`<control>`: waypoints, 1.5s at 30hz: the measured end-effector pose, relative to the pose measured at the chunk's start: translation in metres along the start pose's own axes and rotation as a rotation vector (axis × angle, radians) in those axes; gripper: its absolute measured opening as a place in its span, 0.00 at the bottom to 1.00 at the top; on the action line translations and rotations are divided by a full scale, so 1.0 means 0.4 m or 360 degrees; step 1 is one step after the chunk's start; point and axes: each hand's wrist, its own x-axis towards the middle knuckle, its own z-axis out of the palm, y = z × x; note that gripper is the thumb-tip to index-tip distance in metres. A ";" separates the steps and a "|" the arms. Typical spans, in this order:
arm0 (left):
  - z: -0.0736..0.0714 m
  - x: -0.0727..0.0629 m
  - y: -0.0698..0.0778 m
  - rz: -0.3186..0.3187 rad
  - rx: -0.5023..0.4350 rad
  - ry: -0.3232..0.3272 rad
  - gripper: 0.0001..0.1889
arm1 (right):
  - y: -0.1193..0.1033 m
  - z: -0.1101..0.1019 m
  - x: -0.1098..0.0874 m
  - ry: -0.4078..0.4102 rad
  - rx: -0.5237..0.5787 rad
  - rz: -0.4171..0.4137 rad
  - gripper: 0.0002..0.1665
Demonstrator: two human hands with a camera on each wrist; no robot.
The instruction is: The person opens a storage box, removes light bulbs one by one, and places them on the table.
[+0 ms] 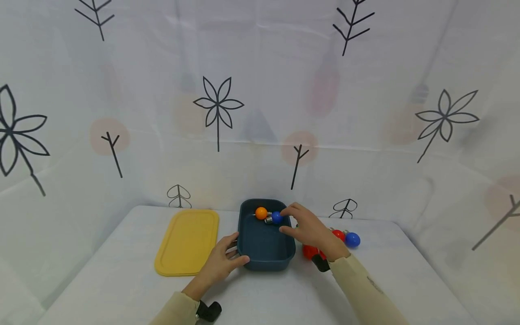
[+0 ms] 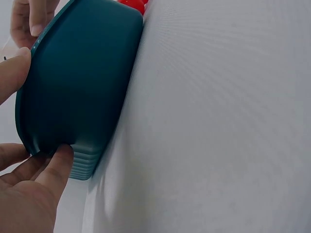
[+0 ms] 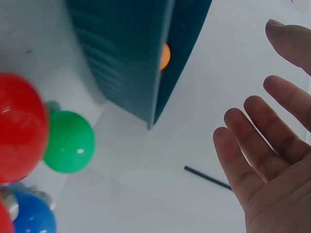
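Note:
A dark blue-green box (image 1: 266, 241) stands on the table; an orange light bulb (image 1: 261, 213) and a blue light bulb (image 1: 277, 218) lie side by side at its far end. My left hand (image 1: 222, 258) holds the box at its left side, thumb by the front corner and fingers against the ridged side wall (image 2: 83, 162). Over the box's right rim hovers my right hand (image 1: 306, 228), its thumb and fingers apart with nothing between them. In the right wrist view its fingers (image 3: 252, 145) are spread and fairly straight, beside the box's raised wall.
Right of the box, partly behind my right forearm, lie several bulbs: red ones (image 1: 310, 251), a blue one (image 1: 352, 240) and a green one (image 3: 69, 141). A yellow lid-like tray (image 1: 188, 241) lies flat on the left. A patterned cloth (image 1: 260, 113) hangs behind the white table.

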 end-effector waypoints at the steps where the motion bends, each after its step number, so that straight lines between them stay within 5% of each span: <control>1: 0.000 -0.001 0.003 -0.0004 -0.0003 0.0001 0.45 | -0.004 0.001 0.009 -0.0007 0.0001 -0.0009 0.22; 12: -0.007 -0.034 0.106 -0.0019 -0.0018 -0.0043 0.41 | -0.025 0.027 0.096 -0.0089 -0.0012 -0.0010 0.24; 23: -0.004 -0.002 0.009 -0.0009 0.0018 -0.0008 0.43 | -0.036 0.065 0.158 -0.0163 0.0110 -0.0071 0.26; 45: -0.005 0.002 0.003 -0.0061 0.0057 -0.0009 0.45 | -0.006 0.122 0.230 -0.0323 0.0091 0.0111 0.31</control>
